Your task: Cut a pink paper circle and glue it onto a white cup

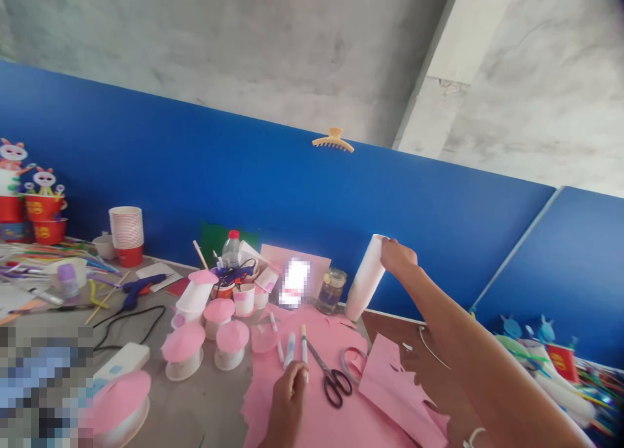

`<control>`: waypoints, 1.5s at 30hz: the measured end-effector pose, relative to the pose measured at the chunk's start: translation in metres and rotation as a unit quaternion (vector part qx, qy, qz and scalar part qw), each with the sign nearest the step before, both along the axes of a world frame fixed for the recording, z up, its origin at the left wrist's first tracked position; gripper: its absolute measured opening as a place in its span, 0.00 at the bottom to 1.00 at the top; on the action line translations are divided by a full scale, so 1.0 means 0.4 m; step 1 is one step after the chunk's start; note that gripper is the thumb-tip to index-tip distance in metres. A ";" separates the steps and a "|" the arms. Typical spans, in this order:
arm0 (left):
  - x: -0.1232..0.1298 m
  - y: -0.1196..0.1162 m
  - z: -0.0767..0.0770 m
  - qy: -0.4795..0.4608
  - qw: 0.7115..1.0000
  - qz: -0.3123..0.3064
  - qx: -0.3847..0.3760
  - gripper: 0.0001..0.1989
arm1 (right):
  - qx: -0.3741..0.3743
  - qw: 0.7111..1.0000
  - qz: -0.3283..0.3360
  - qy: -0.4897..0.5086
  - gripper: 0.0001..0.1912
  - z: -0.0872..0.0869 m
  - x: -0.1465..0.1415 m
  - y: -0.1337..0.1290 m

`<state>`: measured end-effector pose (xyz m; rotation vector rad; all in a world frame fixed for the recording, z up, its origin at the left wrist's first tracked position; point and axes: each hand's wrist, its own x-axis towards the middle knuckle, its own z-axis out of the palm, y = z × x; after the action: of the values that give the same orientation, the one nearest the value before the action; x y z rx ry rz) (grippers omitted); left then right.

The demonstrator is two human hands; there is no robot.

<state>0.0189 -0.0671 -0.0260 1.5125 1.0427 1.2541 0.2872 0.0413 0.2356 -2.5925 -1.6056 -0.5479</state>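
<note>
My right hand, arm stretched forward, has its fingers closed at the top of a long white cylinder; whether it is a paper roll or a stack of cups I cannot tell. The cylinder leans against the blue partition side of the table. Low in the middle, my left hand is closed on a slim white marker with a yellowish tip end pointing up. Beside it on the pink sheet lie another marker, dark-handled scissors and a roll of tape.
Several white cups with pink paper tops stand left of the sheet. Behind are a lit phone, a glass jar and a bottle. Farther left are a blue glue gun with its cord and stacked paper cups.
</note>
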 end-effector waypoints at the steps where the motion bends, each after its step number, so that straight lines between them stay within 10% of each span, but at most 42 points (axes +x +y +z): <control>1: 0.001 0.001 0.001 0.002 1.000 -0.002 0.000 0.20 | -0.013 1.000 -0.006 0.000 0.18 0.004 0.010 0.003; 15: 0.002 -0.007 0.016 0.005 1.000 -0.013 0.005 0.16 | -0.077 0.997 0.028 -0.012 0.14 0.056 0.051 0.028; 24: 0.002 0.000 0.006 0.004 1.000 -0.020 0.013 0.16 | 0.153 0.979 0.076 0.112 0.12 0.134 0.046 -0.020; 28: -0.002 -0.002 0.023 -0.013 1.000 -0.014 -0.001 0.18 | 0.351 0.885 0.135 0.275 0.17 0.143 -0.020 -0.075; 31: -0.008 -0.007 0.040 -0.039 0.999 -0.004 -0.007 0.19 | 0.353 0.820 0.180 0.412 0.16 0.020 -0.132 -0.143; 35: -0.009 -0.016 0.043 -0.094 0.995 0.012 0.010 0.28 | 0.266 0.736 0.219 0.582 0.19 -0.294 -0.305 -0.252; 38: -0.003 -0.024 0.033 -0.134 0.991 -0.016 0.021 0.40 | 0.091 0.474 0.160 0.861 0.17 -0.490 -0.382 -0.309; 41: 0.001 -0.029 0.031 -0.135 0.990 -0.046 0.003 0.39 | 0.054 0.345 0.075 0.934 0.15 -0.574 -0.401 -0.328; 45: -0.007 -0.019 0.047 -0.125 0.990 -0.012 -0.059 0.31 | 0.052 0.343 0.089 0.934 0.17 -0.581 -0.389 -0.335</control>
<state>0.0160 -0.0747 -0.0071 1.2385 0.9147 1.3026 0.1318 -0.0928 0.0033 -0.9586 -0.5268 1.6460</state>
